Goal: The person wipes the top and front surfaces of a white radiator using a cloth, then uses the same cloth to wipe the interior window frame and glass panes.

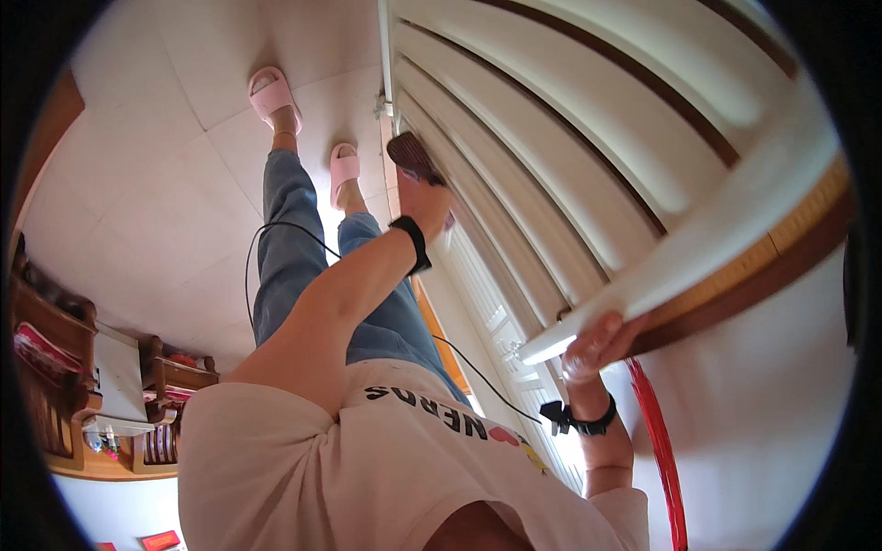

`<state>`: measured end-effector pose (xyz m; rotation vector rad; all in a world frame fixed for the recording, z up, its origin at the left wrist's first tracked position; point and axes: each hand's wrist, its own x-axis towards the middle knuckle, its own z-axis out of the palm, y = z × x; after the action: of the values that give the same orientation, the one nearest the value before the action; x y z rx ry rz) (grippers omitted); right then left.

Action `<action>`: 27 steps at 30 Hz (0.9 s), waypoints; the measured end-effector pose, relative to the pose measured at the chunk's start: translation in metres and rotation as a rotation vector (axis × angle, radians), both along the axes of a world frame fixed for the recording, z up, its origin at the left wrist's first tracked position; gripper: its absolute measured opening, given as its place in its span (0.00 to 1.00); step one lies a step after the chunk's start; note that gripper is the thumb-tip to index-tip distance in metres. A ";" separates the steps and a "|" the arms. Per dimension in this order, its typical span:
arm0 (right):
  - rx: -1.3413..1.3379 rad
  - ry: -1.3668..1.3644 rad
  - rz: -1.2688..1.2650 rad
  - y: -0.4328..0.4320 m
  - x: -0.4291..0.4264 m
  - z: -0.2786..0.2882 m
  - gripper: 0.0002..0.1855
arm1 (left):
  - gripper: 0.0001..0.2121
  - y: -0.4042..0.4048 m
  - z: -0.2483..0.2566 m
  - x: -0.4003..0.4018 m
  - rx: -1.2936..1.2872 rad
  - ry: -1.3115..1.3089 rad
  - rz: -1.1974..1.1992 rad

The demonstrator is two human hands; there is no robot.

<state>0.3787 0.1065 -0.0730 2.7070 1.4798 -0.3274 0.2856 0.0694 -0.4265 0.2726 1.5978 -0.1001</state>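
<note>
My left hand [428, 203] reaches down beside a white column radiator [524, 172]. It holds a dark maroon, ribbed item [413, 157], blurred at its edge; I cannot tell just what it is. This item lies against or very close to the radiator's lower columns. Higher up, my right hand [594, 348] grips the near end of the radiator's white top rail [689, 275], its fingers partly blurred. Black bands circle both wrists, and a thin black cable [482, 375] runs to the right one.
Along the rail runs a wooden ledge [730, 275]. A red strip [658, 454] marks the white wall. A pipe valve [382, 105] sits at the radiator's foot. Wooden chairs [182, 375] stand at far left. My pink slippers [274, 96] are on the tiled floor [172, 186].
</note>
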 end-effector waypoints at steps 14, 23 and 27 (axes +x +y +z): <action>0.332 0.380 -0.335 0.081 -0.019 -0.011 0.30 | 0.13 0.169 0.230 -0.034 0.581 -0.849 -0.682; 0.404 0.366 -0.233 0.062 -0.006 -0.016 0.28 | 0.16 0.248 0.310 0.007 1.941 -0.734 -0.983; 0.462 0.265 -0.157 0.064 -0.005 -0.015 0.29 | 0.13 0.256 0.315 0.035 2.013 -0.759 -1.084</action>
<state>0.3735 0.1700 -0.0880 3.2656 1.5739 -0.4093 0.3208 0.3258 -0.1113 2.3229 0.0960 0.7484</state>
